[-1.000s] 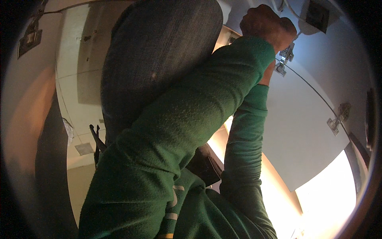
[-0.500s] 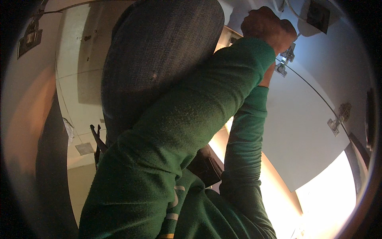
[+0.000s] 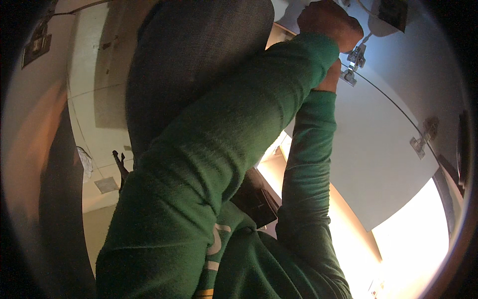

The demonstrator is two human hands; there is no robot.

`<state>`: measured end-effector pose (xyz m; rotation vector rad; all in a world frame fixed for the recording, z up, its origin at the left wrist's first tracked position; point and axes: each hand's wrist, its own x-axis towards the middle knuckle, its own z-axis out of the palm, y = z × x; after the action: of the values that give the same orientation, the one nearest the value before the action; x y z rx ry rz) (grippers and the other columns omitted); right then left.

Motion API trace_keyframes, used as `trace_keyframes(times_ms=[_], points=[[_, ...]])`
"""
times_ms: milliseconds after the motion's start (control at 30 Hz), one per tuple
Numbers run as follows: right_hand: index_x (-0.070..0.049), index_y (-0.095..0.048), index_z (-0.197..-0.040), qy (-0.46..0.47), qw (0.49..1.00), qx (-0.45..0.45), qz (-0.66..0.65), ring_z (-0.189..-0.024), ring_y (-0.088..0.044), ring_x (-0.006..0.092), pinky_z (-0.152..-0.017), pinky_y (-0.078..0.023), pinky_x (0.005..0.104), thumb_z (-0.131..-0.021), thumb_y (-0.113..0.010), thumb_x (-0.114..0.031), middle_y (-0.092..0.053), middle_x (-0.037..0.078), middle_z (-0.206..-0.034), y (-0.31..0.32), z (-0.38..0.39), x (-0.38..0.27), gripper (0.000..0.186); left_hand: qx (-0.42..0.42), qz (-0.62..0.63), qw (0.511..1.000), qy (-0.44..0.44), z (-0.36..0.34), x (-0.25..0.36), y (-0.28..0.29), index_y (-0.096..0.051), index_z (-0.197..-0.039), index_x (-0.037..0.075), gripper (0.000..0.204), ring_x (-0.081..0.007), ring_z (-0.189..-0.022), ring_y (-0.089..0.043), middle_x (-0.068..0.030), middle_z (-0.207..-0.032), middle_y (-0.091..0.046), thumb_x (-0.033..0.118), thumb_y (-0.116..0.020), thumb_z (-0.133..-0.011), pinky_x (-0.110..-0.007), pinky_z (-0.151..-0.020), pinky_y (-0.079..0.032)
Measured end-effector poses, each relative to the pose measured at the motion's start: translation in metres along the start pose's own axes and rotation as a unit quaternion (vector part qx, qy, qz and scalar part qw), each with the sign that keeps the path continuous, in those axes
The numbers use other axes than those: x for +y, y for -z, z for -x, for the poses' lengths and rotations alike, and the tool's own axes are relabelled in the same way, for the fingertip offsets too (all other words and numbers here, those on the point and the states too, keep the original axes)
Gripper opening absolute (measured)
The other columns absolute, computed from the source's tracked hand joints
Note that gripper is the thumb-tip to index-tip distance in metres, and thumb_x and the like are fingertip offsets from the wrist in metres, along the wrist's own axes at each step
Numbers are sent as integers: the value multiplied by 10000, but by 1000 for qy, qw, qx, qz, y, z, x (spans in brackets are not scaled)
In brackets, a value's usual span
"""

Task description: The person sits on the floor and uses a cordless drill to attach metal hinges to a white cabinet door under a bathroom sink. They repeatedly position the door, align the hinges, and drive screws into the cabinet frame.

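Observation:
My left hand [image 3: 329, 26], at the end of a green sleeve crossing the view, is closed near the top; what its fingers hold is hidden. My right hand [image 3: 328, 74] is behind it, mostly covered, with only wrist and skin showing. Just right of them is a silver metal hinge [image 3: 355, 57] joining a pale cabinet door [image 3: 378, 164] to a pale panel [image 3: 413, 70]. Above sits a dark square fitting [image 3: 391, 15] with a pale cable [image 3: 365, 9] beside it.
A second hinge [image 3: 417, 147] sits farther along the door's edge. A leg in dark jeans [image 3: 194, 55] fills the upper middle. At the left are pale floor tiles [image 3: 94, 149] and another metal hinge [image 3: 37, 50]. Bright light comes from the lower right.
Both hands and sleeves appear higher in the picture, shifted slightly up and left; the surrounding panels and leg shift up a little too. My left hand stays closed beside the hinge.

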<state>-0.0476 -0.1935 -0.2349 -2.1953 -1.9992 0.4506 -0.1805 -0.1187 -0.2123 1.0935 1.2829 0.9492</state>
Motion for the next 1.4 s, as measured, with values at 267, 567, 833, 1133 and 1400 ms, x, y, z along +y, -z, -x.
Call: trace_keyframes(times_ms=[267, 567, 833, 1133, 1400], points=[[-6, -654, -1014, 40, 998, 38, 36, -850, -688, 310, -718, -533, 404, -805, -741, -280, -702, 155, -932, -21, -23, 32, 355, 1, 1, 1000, 4, -3, 3, 2, -711, -932, -4, 341, -372, -980, -687, -246, -1041, -694, 294, -578, -835, -442, -863, -555], [-1, -652, -997, -30, 995, 78, -49, -838, -686, 316, -708, -530, 406, -808, -737, -283, -700, 159, -918, -7, 11, 3, 350, -29, 15, 999, -5, 14, 9, -4, -710, -937, -3, 338, -369, -979, -688, -244, -1041, -694, 291, -585, -830, -439, -863, -556], [3, -649, -982, -66, 986, 76, -133, -826, -684, 321, -700, -527, 408, -810, -734, -285, -699, 163, -906, 4, 28, -42, 346, -33, 28, 999, -11, 20, 11, -1, -709, -941, -2, 335, -367, -978, -689, -242, -1041, -695, 289, -590, -825, -437, -863, -556], [8, -646, -965, -31, 992, 68, -103, -813, -682, 328, -690, -524, 410, -812, -730, -287, -697, 167, -892, 5, 28, -44, 343, -25, 40, 999, -11, 15, 8, 12, -708, -946, -1, 333, -364, -978, -689, -240, -1042, -696, 286, -597, -820, -434, -863, -557], [12, -644, -950, 13, 995, 71, -71, -802, -680, 333, -681, -521, 412, -814, -727, -289, -695, 170, -879, 2, 22, -29, 341, -23, 43, 999, -13, 14, 6, 17, -708, -950, -1, 331, -361, -977, -690, -238, -1042, -697, 283, -603, -815, -432, -862, -557]])
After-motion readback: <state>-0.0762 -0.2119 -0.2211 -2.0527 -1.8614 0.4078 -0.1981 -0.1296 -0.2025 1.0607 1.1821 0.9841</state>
